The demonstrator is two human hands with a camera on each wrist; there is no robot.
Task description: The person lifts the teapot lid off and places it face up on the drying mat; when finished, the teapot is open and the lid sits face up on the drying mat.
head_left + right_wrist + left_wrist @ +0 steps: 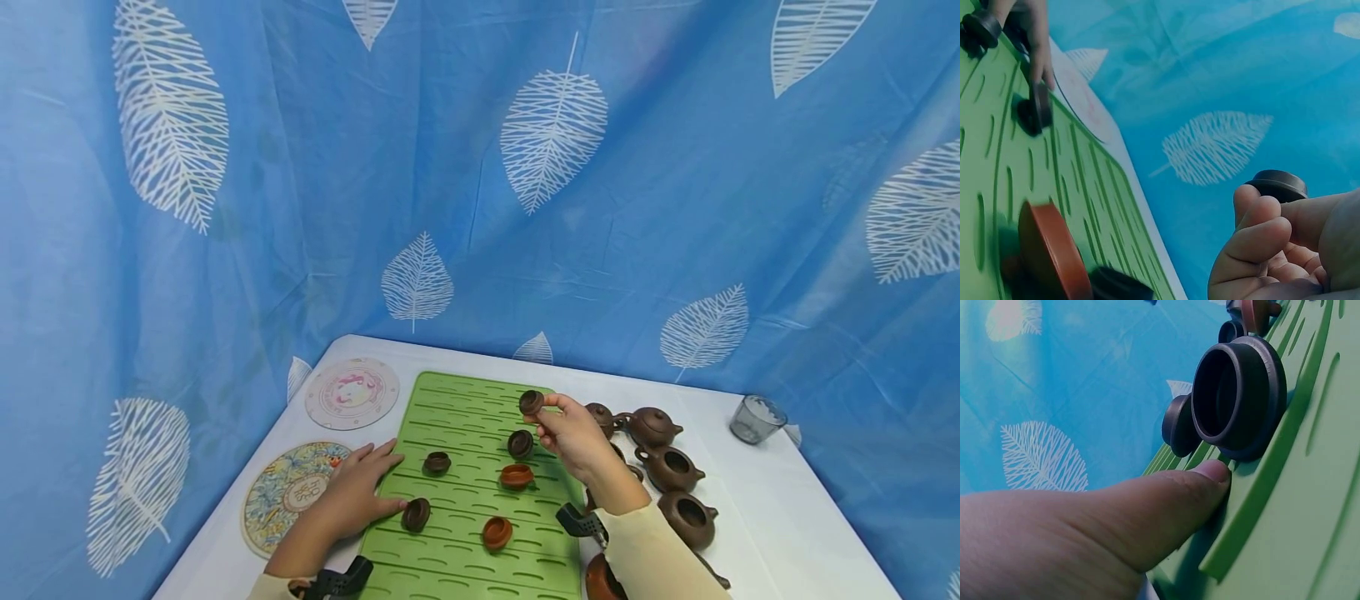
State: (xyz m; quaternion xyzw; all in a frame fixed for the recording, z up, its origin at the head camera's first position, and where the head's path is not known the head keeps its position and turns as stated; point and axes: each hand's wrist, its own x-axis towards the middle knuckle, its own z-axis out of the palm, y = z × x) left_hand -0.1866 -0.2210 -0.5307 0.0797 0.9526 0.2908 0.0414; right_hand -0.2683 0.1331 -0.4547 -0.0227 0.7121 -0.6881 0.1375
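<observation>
In the head view my right hand (576, 437) pinches a small dark brown teapot lid (531, 402) above the far right part of a green ridged mat (450, 575). The right wrist view shows this lid (1279, 184) between thumb and curled fingers. My left hand (358, 487) lies with spread fingers over the mat's left edge. Its thumb tip is right at a dark lid (416, 514), whose hollow side shows in the left wrist view. Two more dark lids (437, 462) and two reddish lids (517, 477) lie spread over the mat.
Several dark teapots (688, 518) and a reddish one (604, 579) stand right of the mat, partly behind my right arm. A clear glass (757, 419) stands at the far right. Two round patterned mats, one pink (318, 396), one yellow (262, 500), lie on the left.
</observation>
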